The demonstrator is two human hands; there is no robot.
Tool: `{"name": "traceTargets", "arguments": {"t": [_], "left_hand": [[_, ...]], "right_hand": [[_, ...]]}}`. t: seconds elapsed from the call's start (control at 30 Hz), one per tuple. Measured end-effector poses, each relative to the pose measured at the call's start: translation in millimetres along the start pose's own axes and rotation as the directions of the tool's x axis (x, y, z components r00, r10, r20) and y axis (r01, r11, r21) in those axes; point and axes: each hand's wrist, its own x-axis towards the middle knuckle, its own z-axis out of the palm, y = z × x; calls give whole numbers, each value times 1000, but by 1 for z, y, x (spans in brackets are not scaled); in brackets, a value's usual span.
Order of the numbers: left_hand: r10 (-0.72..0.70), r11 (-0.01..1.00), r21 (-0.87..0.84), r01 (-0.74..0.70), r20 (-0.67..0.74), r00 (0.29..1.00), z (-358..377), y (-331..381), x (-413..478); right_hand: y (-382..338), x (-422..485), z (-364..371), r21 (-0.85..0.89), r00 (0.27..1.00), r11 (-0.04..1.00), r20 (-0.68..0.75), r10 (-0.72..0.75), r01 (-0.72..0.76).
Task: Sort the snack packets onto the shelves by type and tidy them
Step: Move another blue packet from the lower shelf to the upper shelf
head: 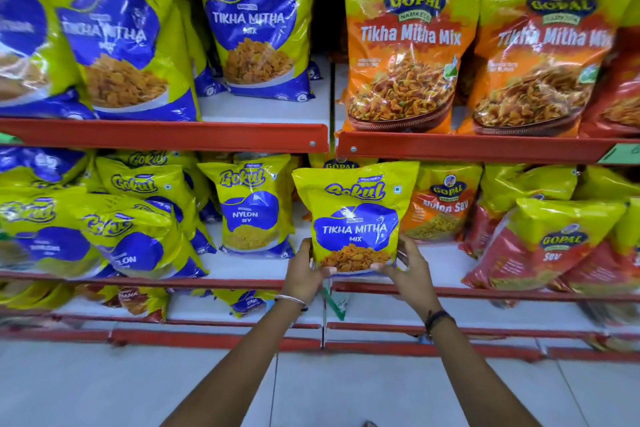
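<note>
A small yellow and blue Gokul Tikha Mitha Mix packet (353, 215) is held upright in front of the middle shelf (242, 282), near the join between the two shelf bays. My left hand (304, 274) grips its bottom left corner and my right hand (412, 267) grips its bottom right corner. Left of it stands a Gokul Nylon Sev packet (254, 208). Behind it to the right is an orange Gopal Nylon Sev packet (441, 208).
Large Gokul Tikha Mitha packets (256, 21) fill the top left shelf, large Gopal Tikha Mitha Mix packets (405, 45) the top right. Red Gopal Sev packets (550, 246) lean at the middle right. Bare white shelf surface (446, 263) shows beside the held packet. The lower shelf (207, 322) holds a few packets.
</note>
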Motion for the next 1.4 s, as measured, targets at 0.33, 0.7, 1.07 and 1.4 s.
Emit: {"name": "traceTargets", "arguments": {"t": [0.33,0.7,1.07,1.4], "left_hand": [[288,933,-189,-307,-121,950,-101,80,-27],[424,898,-32,-438,-203,883,-174,123,-39],[420,897,-44,-439,-220,880,-191,123,-39],[581,812,111,-573,-256,773,-223,189,28]], "right_hand": [[-126,-22,29,159,933,920,-107,-344,358],[-181,-30,73,182,874,861,-214,-436,475],[-188,-29,88,195,874,861,-242,-422,470],[-264,38,93,106,803,801,-185,-567,590]]}}
